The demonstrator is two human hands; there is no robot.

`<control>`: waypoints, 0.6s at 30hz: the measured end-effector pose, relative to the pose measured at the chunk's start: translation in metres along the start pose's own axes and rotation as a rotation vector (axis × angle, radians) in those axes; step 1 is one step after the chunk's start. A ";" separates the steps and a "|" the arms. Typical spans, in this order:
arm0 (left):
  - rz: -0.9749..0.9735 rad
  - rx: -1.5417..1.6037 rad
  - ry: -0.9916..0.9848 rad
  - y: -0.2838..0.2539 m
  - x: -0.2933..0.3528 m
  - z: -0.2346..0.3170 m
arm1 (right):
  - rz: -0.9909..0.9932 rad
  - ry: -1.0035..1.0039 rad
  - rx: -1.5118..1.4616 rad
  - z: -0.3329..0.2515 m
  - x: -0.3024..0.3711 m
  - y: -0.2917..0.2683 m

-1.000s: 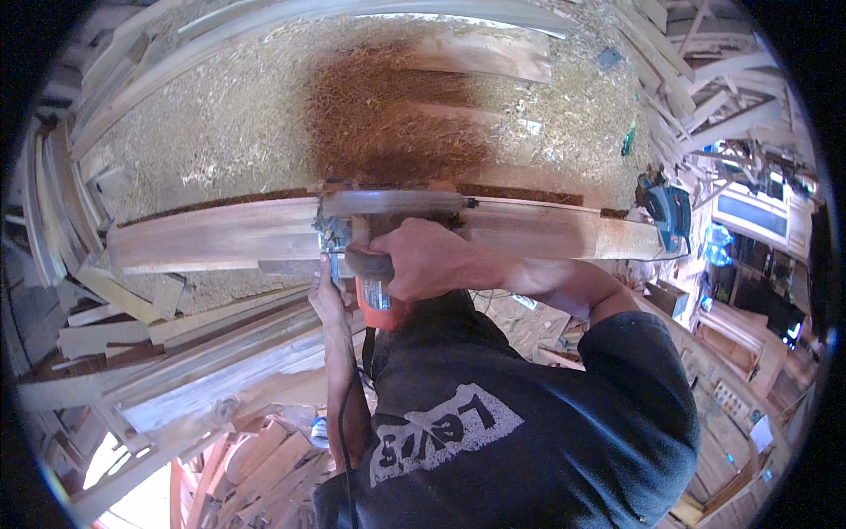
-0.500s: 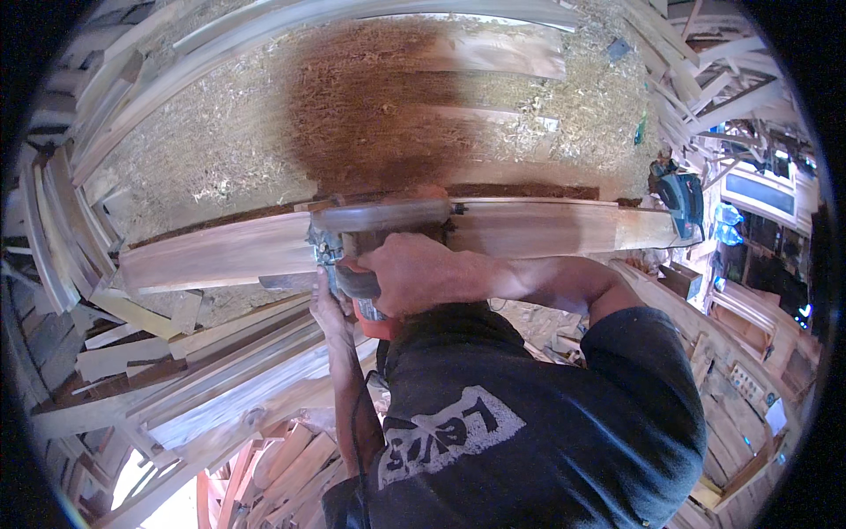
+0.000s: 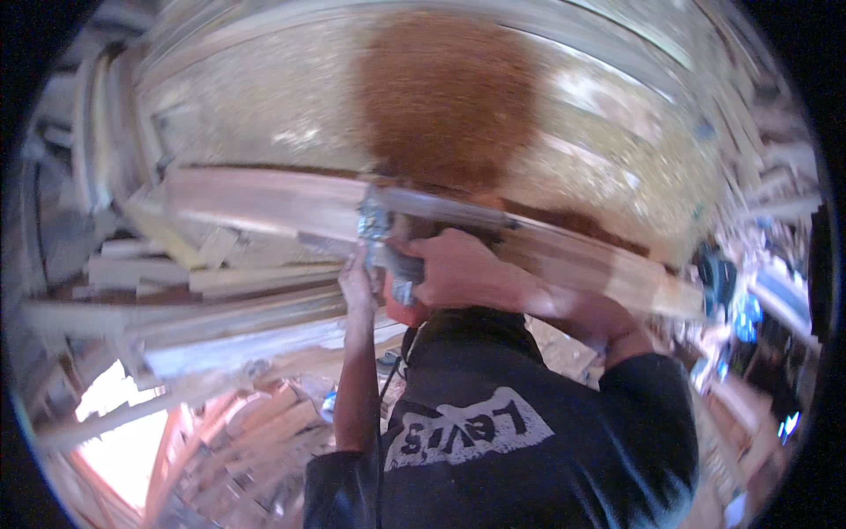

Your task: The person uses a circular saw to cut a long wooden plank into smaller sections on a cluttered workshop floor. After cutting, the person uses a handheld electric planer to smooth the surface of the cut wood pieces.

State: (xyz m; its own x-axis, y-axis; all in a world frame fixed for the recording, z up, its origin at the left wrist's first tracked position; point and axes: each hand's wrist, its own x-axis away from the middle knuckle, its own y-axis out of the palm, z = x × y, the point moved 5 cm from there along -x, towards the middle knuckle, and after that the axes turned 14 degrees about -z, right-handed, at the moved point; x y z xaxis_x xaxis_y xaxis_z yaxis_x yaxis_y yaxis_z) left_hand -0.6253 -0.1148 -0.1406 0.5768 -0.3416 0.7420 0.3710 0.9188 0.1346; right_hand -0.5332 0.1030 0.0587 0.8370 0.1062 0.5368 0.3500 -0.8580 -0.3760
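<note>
My right hand (image 3: 467, 273) is closed round the dark rear handle of a corded electric planer (image 3: 441, 204). The tool has an orange body part and a long grey side. It rests on a long, pale wooden board (image 3: 264, 198) that runs across in front of me. My left hand (image 3: 356, 280) is at the shiny metal front of the planer, its fingers closed against the near side. A brown spray of shavings (image 3: 445, 97) blurs the ground beyond the tool. The planer's underside is hidden.
A teal-and-dark power tool (image 3: 716, 280) stands by the board's right end. Stacked planks and offcuts (image 3: 141, 269) lie at the left, with more timber (image 3: 273, 423) at lower left. Shavings (image 3: 264, 115) cover the ground beyond the board. A dark cord (image 3: 389, 388) runs beside my left arm.
The view has swung and blurred, so the board now slants down to the right. Both hands remain on the planer, at about the same place on the board. The spray continues.
</note>
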 end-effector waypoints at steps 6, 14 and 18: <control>-0.010 0.023 -0.070 -0.017 0.001 0.021 | 0.037 -0.004 -0.008 -0.013 -0.021 0.002; 0.028 0.047 0.009 -0.033 -0.013 0.035 | 0.094 -0.035 -0.001 -0.022 -0.044 0.008; -0.016 -0.059 -0.002 -0.046 -0.022 0.042 | 0.083 0.003 -0.004 -0.031 -0.055 0.004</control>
State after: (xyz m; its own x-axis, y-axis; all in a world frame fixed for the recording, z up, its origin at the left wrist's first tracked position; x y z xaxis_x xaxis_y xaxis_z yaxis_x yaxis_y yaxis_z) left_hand -0.6860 -0.1410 -0.1355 0.5693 -0.3556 0.7413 0.4221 0.9001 0.1076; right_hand -0.5908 0.0775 0.0513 0.8619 0.0335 0.5059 0.2777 -0.8660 -0.4158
